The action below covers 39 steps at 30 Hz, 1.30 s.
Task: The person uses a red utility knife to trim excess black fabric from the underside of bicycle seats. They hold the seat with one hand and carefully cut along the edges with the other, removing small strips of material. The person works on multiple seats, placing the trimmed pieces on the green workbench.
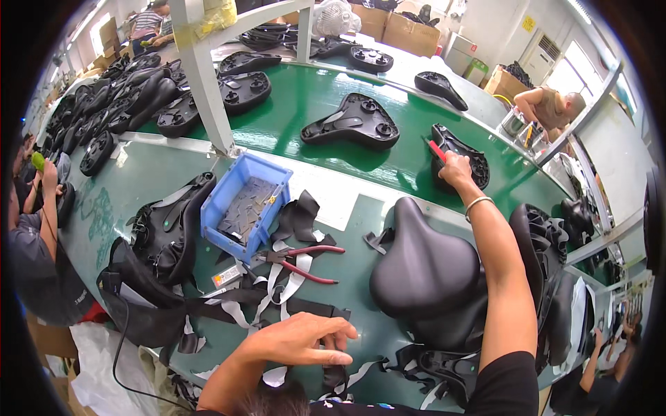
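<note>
My right hand (pixel 456 169) reaches far over the green conveyor belt, closed around a slim red-handled tool (pixel 437 151) whose exact kind I cannot make out. It is over an upturned black bicycle saddle (pixel 479 163); my hand hides part of it. My left hand (pixel 305 340) hovers above the near bench with fingers loosely apart, holding nothing. Beyond it lie red-handled pliers (pixel 281 257) and black and white strips (pixel 295 283). A smooth black saddle (pixel 424 267) lies right side up left of my right forearm.
A blue bin (pixel 244 208) holds small dark pieces. Another upturned saddle (pixel 354 121) sits mid-belt. A white post (pixel 202 76) rises between bench and belt. Saddles pile up at far left (pixel 104 97). Other people work at left (pixel 45 236) and far right (pixel 548 107).
</note>
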{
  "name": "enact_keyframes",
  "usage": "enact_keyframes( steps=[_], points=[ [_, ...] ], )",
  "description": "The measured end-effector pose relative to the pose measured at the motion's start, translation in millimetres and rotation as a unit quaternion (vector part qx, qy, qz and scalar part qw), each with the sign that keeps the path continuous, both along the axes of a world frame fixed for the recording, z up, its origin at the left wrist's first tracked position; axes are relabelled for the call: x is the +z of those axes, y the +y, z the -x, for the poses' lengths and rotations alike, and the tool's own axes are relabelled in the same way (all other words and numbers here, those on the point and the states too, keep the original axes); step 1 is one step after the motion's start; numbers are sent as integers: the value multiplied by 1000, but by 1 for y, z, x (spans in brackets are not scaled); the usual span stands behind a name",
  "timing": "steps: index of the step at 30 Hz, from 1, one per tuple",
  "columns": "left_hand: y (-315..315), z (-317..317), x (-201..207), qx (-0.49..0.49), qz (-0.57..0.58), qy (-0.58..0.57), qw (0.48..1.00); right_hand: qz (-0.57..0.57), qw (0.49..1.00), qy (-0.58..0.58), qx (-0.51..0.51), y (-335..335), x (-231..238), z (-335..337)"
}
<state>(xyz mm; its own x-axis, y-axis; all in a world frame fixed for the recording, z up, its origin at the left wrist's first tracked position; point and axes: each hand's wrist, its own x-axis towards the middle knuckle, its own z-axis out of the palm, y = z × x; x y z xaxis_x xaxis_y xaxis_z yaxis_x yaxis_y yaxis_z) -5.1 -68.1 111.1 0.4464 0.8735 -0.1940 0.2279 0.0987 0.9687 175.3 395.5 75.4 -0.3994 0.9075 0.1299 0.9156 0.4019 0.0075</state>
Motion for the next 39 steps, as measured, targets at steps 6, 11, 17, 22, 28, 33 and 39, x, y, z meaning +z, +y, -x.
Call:
enact_keyframes(
  steps=[6, 11, 17, 22, 28, 33, 39],
  points=[
    [29, -11, -5, 197, -3, -174, 965, 299, 761, 573, 45, -27, 96, 9],
    [36, -16, 3, 384, -72, -372, 842, 326, 784, 462, 258, -231, 180, 13],
    [-16, -38, 6, 500, -108, -407, 757, 149, 845, 247, 451, -424, 115, -37],
    [-85, -27, -46, 537, 42, -361, 762, 363, 803, 380, 282, -464, 60, -90],
    [-85, -22, -32, 380, 127, -214, 891, 179, 884, 282, 327, -447, 23, -144],
    [-50, -22, -16, 291, 106, -141, 940, 72, 892, 73, 441, -421, 47, -132],
    [-42, -23, -12, 285, 81, -63, 953, 155, 924, 2, 349, -451, 36, -160]
  ],
)
